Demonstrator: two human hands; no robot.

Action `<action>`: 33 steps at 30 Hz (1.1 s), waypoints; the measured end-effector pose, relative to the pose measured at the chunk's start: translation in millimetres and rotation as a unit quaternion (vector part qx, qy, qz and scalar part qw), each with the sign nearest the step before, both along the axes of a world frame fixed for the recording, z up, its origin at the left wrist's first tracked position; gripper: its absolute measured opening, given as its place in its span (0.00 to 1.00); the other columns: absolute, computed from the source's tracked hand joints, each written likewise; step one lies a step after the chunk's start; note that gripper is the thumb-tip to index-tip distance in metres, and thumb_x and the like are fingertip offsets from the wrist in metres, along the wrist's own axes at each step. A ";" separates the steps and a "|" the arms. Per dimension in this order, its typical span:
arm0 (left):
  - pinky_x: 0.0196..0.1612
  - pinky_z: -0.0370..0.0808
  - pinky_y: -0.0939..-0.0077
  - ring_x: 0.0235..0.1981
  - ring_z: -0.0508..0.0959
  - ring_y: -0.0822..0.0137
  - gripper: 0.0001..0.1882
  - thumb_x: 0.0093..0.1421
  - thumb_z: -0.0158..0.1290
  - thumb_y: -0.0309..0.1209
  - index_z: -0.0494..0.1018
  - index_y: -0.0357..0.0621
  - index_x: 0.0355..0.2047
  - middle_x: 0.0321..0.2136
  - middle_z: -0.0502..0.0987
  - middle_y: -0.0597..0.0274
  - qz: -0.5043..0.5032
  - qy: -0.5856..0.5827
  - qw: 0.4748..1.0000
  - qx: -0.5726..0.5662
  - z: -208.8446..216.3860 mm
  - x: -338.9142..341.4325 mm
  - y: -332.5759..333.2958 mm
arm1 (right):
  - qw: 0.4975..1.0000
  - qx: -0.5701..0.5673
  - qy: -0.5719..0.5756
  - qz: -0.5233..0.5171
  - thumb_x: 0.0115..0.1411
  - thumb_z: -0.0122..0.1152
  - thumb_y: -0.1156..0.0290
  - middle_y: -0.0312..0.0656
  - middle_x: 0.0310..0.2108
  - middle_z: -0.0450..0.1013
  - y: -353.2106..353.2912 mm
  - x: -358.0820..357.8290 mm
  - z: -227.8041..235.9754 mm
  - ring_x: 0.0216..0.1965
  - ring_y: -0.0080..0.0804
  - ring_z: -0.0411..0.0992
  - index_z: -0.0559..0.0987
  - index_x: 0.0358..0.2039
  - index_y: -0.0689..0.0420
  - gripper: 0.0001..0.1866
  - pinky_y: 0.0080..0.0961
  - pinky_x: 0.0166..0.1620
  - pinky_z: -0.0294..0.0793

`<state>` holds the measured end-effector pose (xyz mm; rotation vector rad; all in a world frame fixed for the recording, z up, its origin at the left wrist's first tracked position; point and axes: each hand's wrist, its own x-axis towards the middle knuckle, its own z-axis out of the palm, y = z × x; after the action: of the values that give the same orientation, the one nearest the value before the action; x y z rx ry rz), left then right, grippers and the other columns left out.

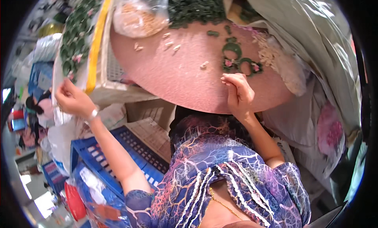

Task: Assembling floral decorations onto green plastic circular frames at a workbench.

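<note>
At the far left, my left hand [74,99] is curled, its fingertips beside the near end of a row of green ring-shaped pieces with pink flowers [75,43]. What its fingers hold, if anything, is hidden. My right hand [240,93] is raised over the near edge of a pink round tabletop [157,66], fingers bent and pressed together; I cannot make out anything in them. Just beyond it lie two green rings with small pink flowers, one [231,51] farther away and another [247,66] close to the knuckles. Small green knotted pieces [213,33] lie behind these.
A clear bag of tan pieces [139,17] and a dark green heap [195,7] stand at the back. Pale pieces [169,43] lie scattered, with a cream pile [275,56] at right. A yellow strip [98,43] edges the left surface. Blue crates [118,149] sit below.
</note>
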<state>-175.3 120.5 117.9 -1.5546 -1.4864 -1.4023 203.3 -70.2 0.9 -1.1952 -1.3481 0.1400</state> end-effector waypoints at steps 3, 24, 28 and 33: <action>0.41 0.71 0.61 0.35 0.75 0.58 0.07 0.60 0.61 0.30 0.76 0.42 0.34 0.33 0.78 0.59 -0.165 -0.001 0.982 -0.095 -44.8 94.3 -61.8 | 0.995 0.069 0.061 -0.043 0.69 0.52 0.75 0.42 0.40 0.72 -3.0 1.8 -5.6 0.38 0.28 0.68 0.65 0.59 0.62 0.19 0.23 0.44 0.69; 0.46 0.74 0.60 0.40 0.78 0.51 0.16 0.53 0.64 0.24 0.79 0.42 0.43 0.40 0.78 0.53 -0.419 0.052 0.862 -0.281 -97.8 237.0 -145.5 | 0.971 0.019 0.210 -0.111 0.62 0.59 0.83 0.40 0.45 0.71 1.3 5.9 -4.1 0.45 0.29 0.70 0.74 0.51 0.58 0.17 0.26 0.54 0.68; 0.43 0.75 0.63 0.39 0.77 0.55 0.16 0.49 0.67 0.23 0.80 0.42 0.39 0.39 0.78 0.56 -0.400 0.021 0.861 -0.314 -96.0 196.6 -168.5 | 0.990 -0.050 -0.063 -0.117 0.51 0.62 0.87 0.42 0.39 0.76 8.7 17.4 26.0 0.42 0.41 0.73 0.81 0.36 0.56 0.13 0.32 0.48 0.70; 0.47 0.74 0.63 0.42 0.76 0.54 0.19 0.46 0.68 0.22 0.80 0.42 0.40 0.42 0.77 0.56 -0.414 0.016 0.850 -0.326 -102.2 186.8 -180.9 | 0.964 -0.107 -0.241 0.002 0.52 0.62 0.80 0.38 0.39 0.79 54.9 31.2 48.6 0.46 0.38 0.73 0.83 0.36 0.53 0.11 0.35 0.52 0.65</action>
<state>11.5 -60.3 15.7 -2.8830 -1.3914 -1.3007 234.5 -15.4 49.5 -1.4702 -1.7938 -0.0075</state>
